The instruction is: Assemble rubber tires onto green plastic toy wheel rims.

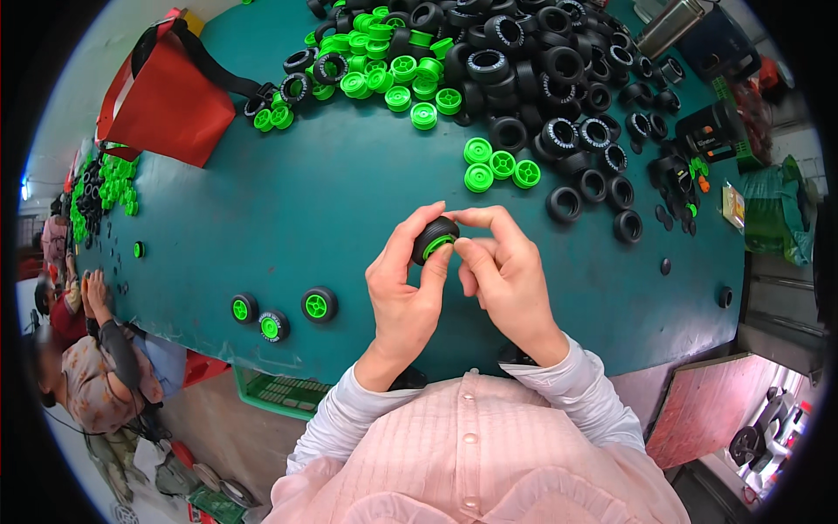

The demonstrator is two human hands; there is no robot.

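Over the green table (262, 183), close to my body, a small black toy tyre (434, 234) with a bright green wheel rim (441, 244) partly inside it is between my hands. My left hand (404, 293) grips the tyre from the left, thumb and fingers around it. From the right, the thumb and index finger of my right hand (506, 284) press at the tyre and rim, the other fingers curled. My fingers hide part of the rim, so how deep it sits cannot be told. Several tyred wheels (319, 305) lie to the left of my hands.
A large heap of black tyres (524, 70) and green rims (375, 70) covers the far side. Several green rims (502, 163) lie nearer. A red bag (170, 105) stands far left, a black cup (711, 131) far right. Another person (105, 375) sits at left above a green crate (279, 393).
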